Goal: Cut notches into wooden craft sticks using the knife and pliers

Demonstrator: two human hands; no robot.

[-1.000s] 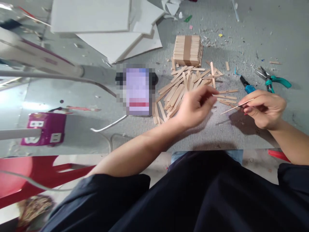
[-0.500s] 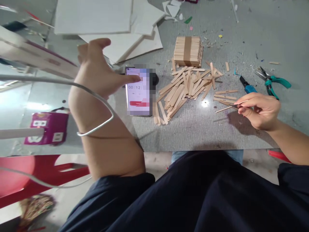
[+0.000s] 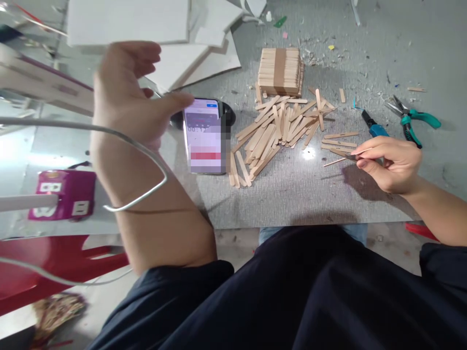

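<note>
My left hand [image 3: 127, 92] is held over the upper left of a phone [image 3: 205, 146]. Its thumb reaches to the phone's top edge, the other fingers are bent, and nothing is in its grasp. The screen is lit and partly blurred out. On the right, my right hand [image 3: 392, 163] pinches a thin wooden craft stick [image 3: 333, 162], seen edge-on and pointing left. A small dark pointed piece shows at the fingertips; I cannot tell what it is. Several craft sticks [image 3: 341, 143] lie beside that hand, and a loose heap of craft sticks [image 3: 272, 129] lies between the hands.
A banded bundle of craft sticks [image 3: 280, 72] stands behind the heap. A blue-handled cutter [image 3: 375, 126] and teal pliers [image 3: 410, 119] lie at the right. White boards [image 3: 127, 22] are stacked at the back left. A white cable [image 3: 146, 148] crosses my left arm; a purple box [image 3: 65, 194] is nearby.
My left thumb has drawn back from mid-screen to the phone's top edge, the hand shifting left. The phone's screen shows a different display. My right hand keeps its pinch on the craft stick.
</note>
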